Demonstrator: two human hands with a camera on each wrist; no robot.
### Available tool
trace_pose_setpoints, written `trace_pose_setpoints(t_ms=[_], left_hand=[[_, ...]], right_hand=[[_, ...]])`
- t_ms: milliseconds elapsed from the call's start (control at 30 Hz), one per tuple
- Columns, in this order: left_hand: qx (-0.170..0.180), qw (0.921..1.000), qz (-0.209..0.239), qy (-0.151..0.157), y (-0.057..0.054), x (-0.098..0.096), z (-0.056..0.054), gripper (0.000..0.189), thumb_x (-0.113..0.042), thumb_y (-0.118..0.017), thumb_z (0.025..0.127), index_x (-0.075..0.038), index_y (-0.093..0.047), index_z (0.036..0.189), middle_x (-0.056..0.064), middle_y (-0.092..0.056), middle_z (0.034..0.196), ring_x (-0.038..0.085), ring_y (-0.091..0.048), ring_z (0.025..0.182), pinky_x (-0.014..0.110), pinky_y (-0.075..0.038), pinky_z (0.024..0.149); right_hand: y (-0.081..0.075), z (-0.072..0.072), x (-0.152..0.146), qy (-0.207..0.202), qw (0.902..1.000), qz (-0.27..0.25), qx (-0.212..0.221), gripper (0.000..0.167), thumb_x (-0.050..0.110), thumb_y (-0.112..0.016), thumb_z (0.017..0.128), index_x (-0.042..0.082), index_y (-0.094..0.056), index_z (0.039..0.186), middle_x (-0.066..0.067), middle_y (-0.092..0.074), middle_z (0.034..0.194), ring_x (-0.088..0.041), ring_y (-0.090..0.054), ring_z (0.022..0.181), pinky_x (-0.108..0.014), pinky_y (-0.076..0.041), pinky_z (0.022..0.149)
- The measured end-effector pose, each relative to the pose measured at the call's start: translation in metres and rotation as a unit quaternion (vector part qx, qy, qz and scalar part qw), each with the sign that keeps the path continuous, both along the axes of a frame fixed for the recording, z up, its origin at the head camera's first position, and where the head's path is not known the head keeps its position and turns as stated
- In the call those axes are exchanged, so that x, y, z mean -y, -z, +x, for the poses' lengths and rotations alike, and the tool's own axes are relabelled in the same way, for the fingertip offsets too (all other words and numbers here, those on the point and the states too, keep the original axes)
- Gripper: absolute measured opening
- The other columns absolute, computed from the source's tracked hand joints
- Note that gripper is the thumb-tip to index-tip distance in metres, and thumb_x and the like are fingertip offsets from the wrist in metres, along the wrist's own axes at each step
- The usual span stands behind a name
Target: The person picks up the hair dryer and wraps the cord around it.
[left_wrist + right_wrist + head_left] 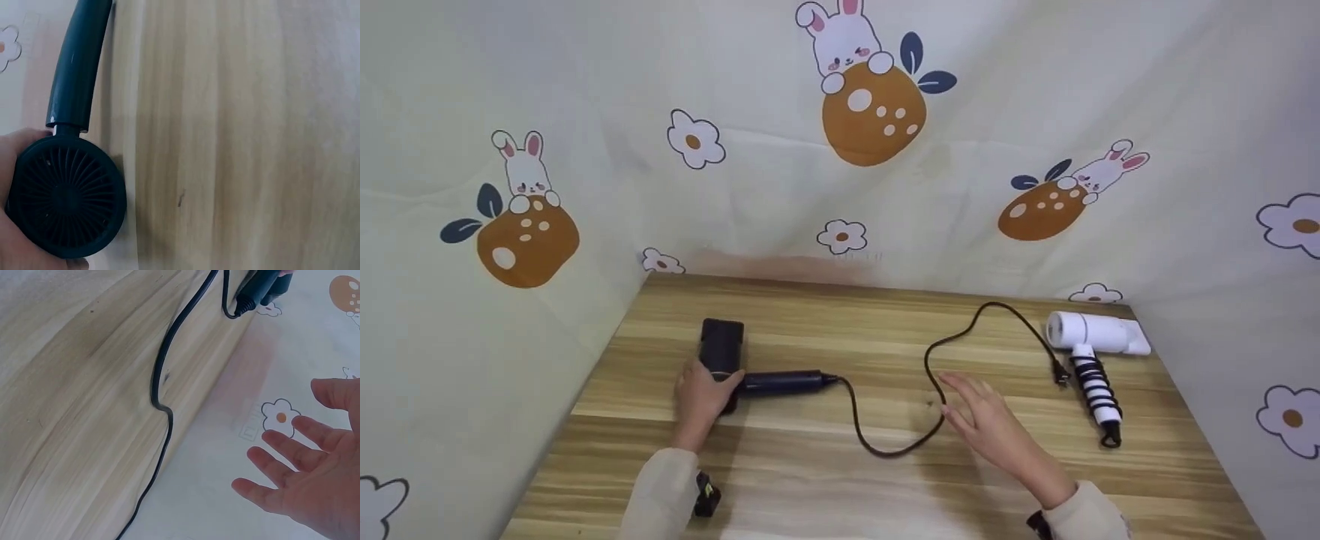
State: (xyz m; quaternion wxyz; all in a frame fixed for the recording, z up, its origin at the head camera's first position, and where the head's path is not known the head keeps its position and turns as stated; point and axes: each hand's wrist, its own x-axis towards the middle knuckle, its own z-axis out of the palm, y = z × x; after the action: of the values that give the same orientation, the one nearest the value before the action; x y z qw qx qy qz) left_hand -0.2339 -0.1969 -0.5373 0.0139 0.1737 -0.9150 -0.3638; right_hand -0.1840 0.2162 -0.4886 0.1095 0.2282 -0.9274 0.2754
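Note:
A dark hair dryer point(784, 382) lies at the left of the wooden table, its handle pointing right. My left hand point(701, 397) grips its barrel, thumb and fingers on either side. The left wrist view shows the round slotted air inlet point(68, 197) at the barrel's end, with the left hand point(19, 242) wrapped around it. From the handle a black cord point(885, 454) runs loosely across the table to a plug point(1062, 375). Beside the middle of this cord is my right hand point(997, 431), fingers spread and extended, palm bare in the right wrist view.
A white hair dryer point(1102, 334) lies at the table's right, its black cord point(1095, 386) wound around the handle. Fabric with rabbits and flowers point(765, 202) walls the table point(840, 495) at the back and both sides.

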Motion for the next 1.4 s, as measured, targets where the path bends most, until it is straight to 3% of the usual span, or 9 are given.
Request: trace_pose_setpoints(t_ms=[267, 533, 667, 767, 900, 1033, 1133, 1300, 1400], left_hand=[[-0.04, 0.9989, 0.02, -0.012, 0.004, -0.008, 0.005, 0.073, -0.031, -0.063, 0.084, 0.013, -0.03, 0.132, 0.029, -0.049, 0.112, 0.04, -0.052, 0.1, 0.048, -0.044, 0.081], [-0.116, 0.9919, 0.028, -0.041, 0.006, -0.02, 0.006, 0.082, -0.029, -0.072, 0.078, 0.01, -0.029, 0.136, 0.028, -0.05, 0.113, 0.039, -0.052, 0.099, 0.049, -0.042, 0.083], [-0.132, 0.9854, 0.096, -0.048, -0.006, -0.031, 0.008, 0.101, -0.026, -0.076, 0.074, 0.007, -0.011, 0.144, 0.032, -0.038, 0.132, 0.041, -0.042, 0.117, 0.051, -0.034, 0.099], [-0.134, 0.9812, 0.13, -0.049, -0.02, -0.04, 0.01, 0.109, -0.026, -0.077, 0.071, 0.004, -0.004, 0.146, 0.031, -0.031, 0.139, 0.04, -0.038, 0.122, 0.05, -0.031, 0.103], [-0.14, 0.9752, 0.168, -0.037, -0.038, -0.056, 0.017, 0.1, -0.026, -0.079, 0.069, 0.003, -0.02, 0.144, 0.025, -0.034, 0.131, 0.037, -0.044, 0.111, 0.048, -0.037, 0.096], [-0.149, 0.9599, 0.237, -0.015, -0.052, -0.071, 0.024, 0.091, -0.021, -0.079, 0.069, 0.0, -0.025, 0.139, 0.02, -0.039, 0.129, 0.033, -0.046, 0.111, 0.045, -0.037, 0.098], [-0.159, 0.9462, 0.282, 0.003, -0.062, -0.08, 0.029, 0.092, -0.018, -0.079, 0.069, -0.005, -0.022, 0.14, 0.021, -0.044, 0.129, 0.032, -0.048, 0.113, 0.046, -0.036, 0.1], [-0.187, 0.9281, 0.321, 0.022, -0.075, -0.09, 0.035, 0.091, -0.017, -0.081, 0.068, -0.011, -0.024, 0.139, 0.02, -0.049, 0.121, 0.032, -0.052, 0.107, 0.046, -0.039, 0.096], [-0.209, 0.9232, 0.321, 0.033, -0.08, -0.093, 0.036, 0.09, -0.018, -0.082, 0.067, -0.013, -0.027, 0.138, 0.018, -0.05, 0.117, 0.03, -0.053, 0.103, 0.045, -0.04, 0.094]], right_hand=[[0.0, 0.007, 0.0, 0.014, 0.9966, -0.018, 0.079, 0.045, 0.021, -0.06, 0.09, 0.009, -0.051, 0.132, -0.015, -0.053, 0.13, -0.037, -0.046, 0.122, -0.056, -0.037, 0.099], [-0.003, 0.012, 0.003, 0.005, 0.9939, -0.029, 0.106, 0.043, 0.018, -0.059, 0.09, 0.01, -0.05, 0.132, -0.013, -0.052, 0.132, -0.034, -0.046, 0.124, -0.052, -0.037, 0.101], [-0.006, 0.012, 0.004, -0.009, 0.988, -0.036, 0.15, 0.044, 0.026, -0.056, 0.093, 0.012, -0.048, 0.134, -0.015, -0.048, 0.136, -0.037, -0.043, 0.126, -0.055, -0.035, 0.101], [-0.009, 0.009, 0.006, -0.029, 0.9814, -0.042, 0.185, 0.048, 0.035, -0.05, 0.095, 0.013, -0.044, 0.137, -0.017, -0.046, 0.138, -0.039, -0.042, 0.127, -0.057, -0.035, 0.1], [-0.01, 0.002, 0.011, -0.061, 0.9724, -0.078, 0.211, 0.05, 0.032, -0.044, 0.098, 0.008, -0.035, 0.142, -0.019, -0.046, 0.136, -0.037, -0.046, 0.123, -0.053, -0.039, 0.098], [-0.009, -0.007, 0.013, -0.083, 0.9606, -0.139, 0.226, 0.05, 0.023, -0.038, 0.101, -0.001, -0.027, 0.144, -0.023, -0.045, 0.136, -0.036, -0.05, 0.119, -0.046, -0.043, 0.097], [-0.007, -0.017, 0.011, -0.11, 0.9345, -0.221, 0.257, 0.046, 0.02, -0.033, 0.102, -0.007, -0.031, 0.14, -0.028, -0.045, 0.134, -0.039, -0.049, 0.119, -0.045, -0.042, 0.098], [-0.001, -0.029, -0.002, -0.183, 0.8566, -0.354, 0.328, 0.042, 0.019, -0.028, 0.103, -0.014, -0.048, 0.12, -0.024, -0.059, 0.119, -0.035, -0.056, 0.112, -0.04, -0.043, 0.098], [0.001, -0.031, -0.01, -0.209, 0.813, -0.401, 0.366, 0.036, 0.018, -0.027, 0.103, -0.006, -0.054, 0.106, -0.013, -0.066, 0.101, -0.025, -0.063, 0.098, -0.036, -0.046, 0.095]])
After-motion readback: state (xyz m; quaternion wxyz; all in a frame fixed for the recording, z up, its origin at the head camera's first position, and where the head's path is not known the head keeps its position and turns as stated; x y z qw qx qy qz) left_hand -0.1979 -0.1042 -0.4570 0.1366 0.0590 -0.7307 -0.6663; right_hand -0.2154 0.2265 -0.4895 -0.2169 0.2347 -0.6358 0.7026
